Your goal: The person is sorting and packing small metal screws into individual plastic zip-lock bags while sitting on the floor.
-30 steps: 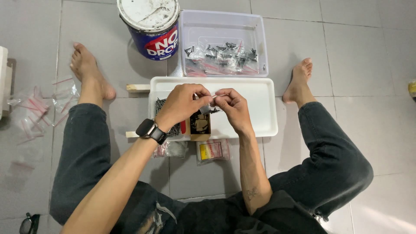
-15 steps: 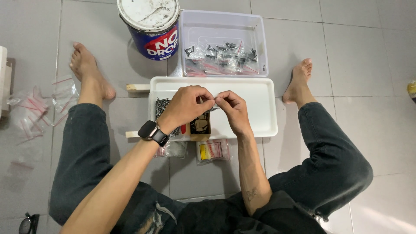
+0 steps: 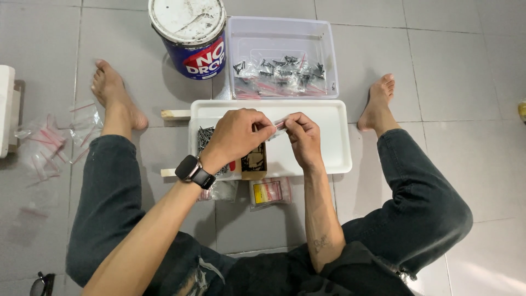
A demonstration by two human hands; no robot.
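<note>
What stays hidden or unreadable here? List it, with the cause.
Head view only:
- Small clear zip bag: contents hidden by left hand and right hand pinching it.
- Dark screws in white plastic tray: partly covered by left hand.
- Black object: cut off by the bottom edge.
- Bagged screws in clear plastic tub: too small to count.

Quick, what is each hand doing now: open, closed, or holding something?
Left hand: closed, pinching the small clear bag.
Right hand: closed, pinching the same bag's other end.
</note>
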